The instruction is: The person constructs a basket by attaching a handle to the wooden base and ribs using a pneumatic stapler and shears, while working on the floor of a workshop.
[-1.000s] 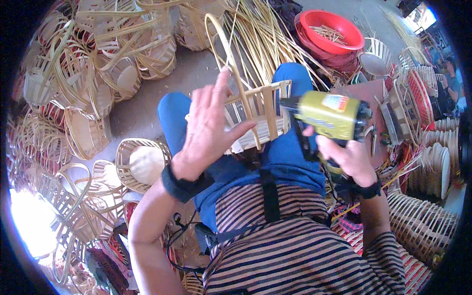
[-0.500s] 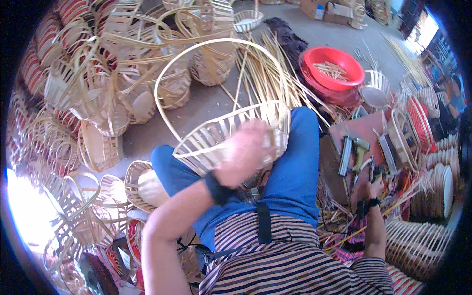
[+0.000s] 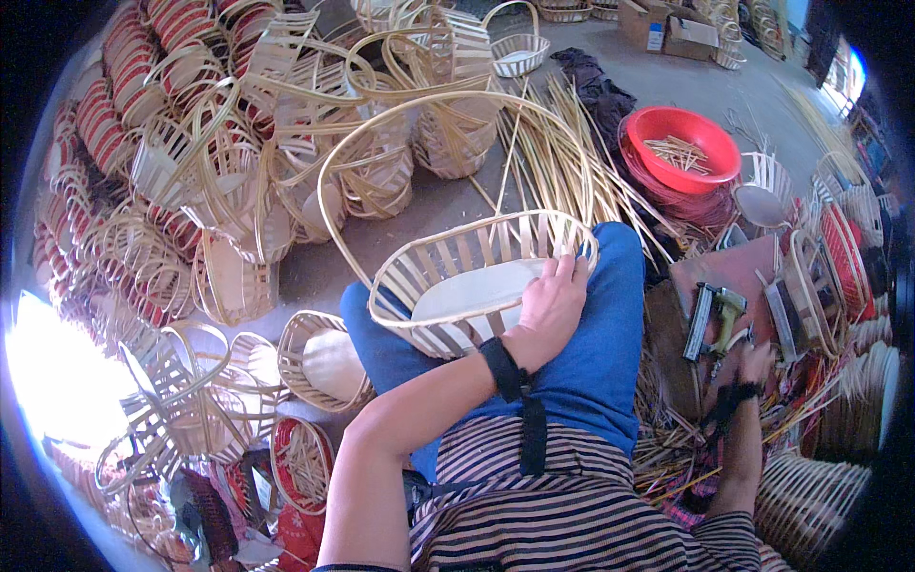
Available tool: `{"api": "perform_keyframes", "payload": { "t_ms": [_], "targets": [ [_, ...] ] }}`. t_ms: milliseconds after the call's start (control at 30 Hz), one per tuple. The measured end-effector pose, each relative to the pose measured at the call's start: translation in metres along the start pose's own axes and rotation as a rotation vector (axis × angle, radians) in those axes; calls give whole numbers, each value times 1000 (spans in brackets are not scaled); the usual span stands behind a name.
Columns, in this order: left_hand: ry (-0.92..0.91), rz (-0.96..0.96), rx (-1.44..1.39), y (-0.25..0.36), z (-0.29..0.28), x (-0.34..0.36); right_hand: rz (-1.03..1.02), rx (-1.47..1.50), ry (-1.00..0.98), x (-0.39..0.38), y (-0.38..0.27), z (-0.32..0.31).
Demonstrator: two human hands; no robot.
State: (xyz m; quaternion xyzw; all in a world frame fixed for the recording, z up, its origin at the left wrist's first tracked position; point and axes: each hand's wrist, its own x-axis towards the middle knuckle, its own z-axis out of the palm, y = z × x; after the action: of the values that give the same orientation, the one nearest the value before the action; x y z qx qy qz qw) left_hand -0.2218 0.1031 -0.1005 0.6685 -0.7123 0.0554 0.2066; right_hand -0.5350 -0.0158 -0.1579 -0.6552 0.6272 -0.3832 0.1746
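Observation:
An oval slatted basket point(image 3: 448, 296) with a pale solid base and a tall arched handle rests across my lap. My left hand point(image 3: 551, 300) grips its right end, fingers curled at the rim. At my right, a yellow-green nail gun point(image 3: 726, 315) lies on a reddish board point(image 3: 701, 272), beside some metal hand tools. Just below them is my right hand point(image 3: 748, 367), fingers closed on something too small to make out.
Stacked baskets point(image 3: 210, 162) crowd the left and upper left. Long cane strips point(image 3: 558, 162) lie ahead, beside a red basin point(image 3: 681, 138) of short sticks. More baskets point(image 3: 829, 267) and cardboard boxes point(image 3: 691, 38) stand right and behind. A loose basket point(image 3: 324, 367) sits left.
The nail gun has left my right hand and lies on the board, with that hand just below it. My left hand has moved rightward onto the basket's end, and the basket has turned broadside.

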Motion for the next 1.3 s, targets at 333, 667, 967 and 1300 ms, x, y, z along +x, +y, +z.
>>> {"api": "perform_keyframes", "payload": {
  "t_ms": [333, 667, 967, 1300],
  "targets": [
    [-307, 82, -23, -11, -66, 9, -544, 279, -456, 89, -246, 55],
    [79, 19, 280, -125, -144, 107, -629, 382, -337, 54, -311, 124],
    [375, -38, 291, -117, -127, 103, -671, 534, -245, 73, -316, 127],
    [361, -96, 382, -117, -140, 99, -360, 739, -238, 52, -294, 114]
  ]
}}
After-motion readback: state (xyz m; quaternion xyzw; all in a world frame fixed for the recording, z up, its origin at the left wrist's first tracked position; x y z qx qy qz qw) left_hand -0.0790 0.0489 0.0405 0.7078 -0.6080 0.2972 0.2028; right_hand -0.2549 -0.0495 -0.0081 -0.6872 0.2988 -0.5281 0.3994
